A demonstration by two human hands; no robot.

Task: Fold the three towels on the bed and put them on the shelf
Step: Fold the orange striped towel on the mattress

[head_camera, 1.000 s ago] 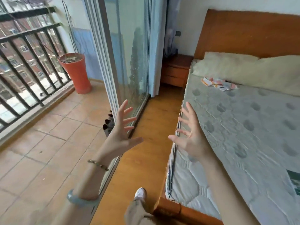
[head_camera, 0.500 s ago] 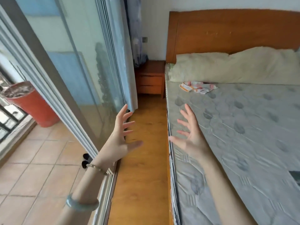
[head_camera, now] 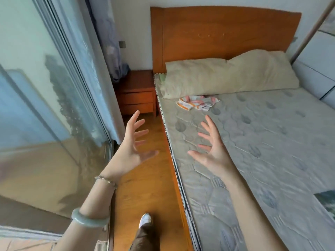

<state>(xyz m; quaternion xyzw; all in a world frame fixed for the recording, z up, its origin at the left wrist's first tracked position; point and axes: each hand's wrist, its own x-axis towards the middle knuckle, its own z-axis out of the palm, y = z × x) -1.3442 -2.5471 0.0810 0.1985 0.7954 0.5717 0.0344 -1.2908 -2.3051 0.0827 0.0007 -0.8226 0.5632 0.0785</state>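
A small heap of crumpled towels (head_camera: 197,104), white with orange and pink stripes, lies on the grey quilted mattress (head_camera: 262,142) just below the beige pillows (head_camera: 230,77). How many towels are in the heap cannot be made out. My left hand (head_camera: 131,149) hovers above the wooden floor beside the bed, fingers spread and empty. My right hand (head_camera: 211,151) is raised over the mattress's left edge, also spread and empty. Both hands are well short of the towels. No shelf shows.
A wooden nightstand (head_camera: 136,92) stands left of the orange headboard (head_camera: 224,33). A glass sliding door (head_camera: 41,105) and curtain (head_camera: 107,51) line the left side. A narrow strip of wooden floor (head_camera: 145,187) runs between door and bed. White cabinet fronts (head_camera: 319,66) are at the right.
The view has swung right from the balcony toward the bed and moved closer. The towels and pillows are now nearer the centre. Both hands stay raised, open and empty.
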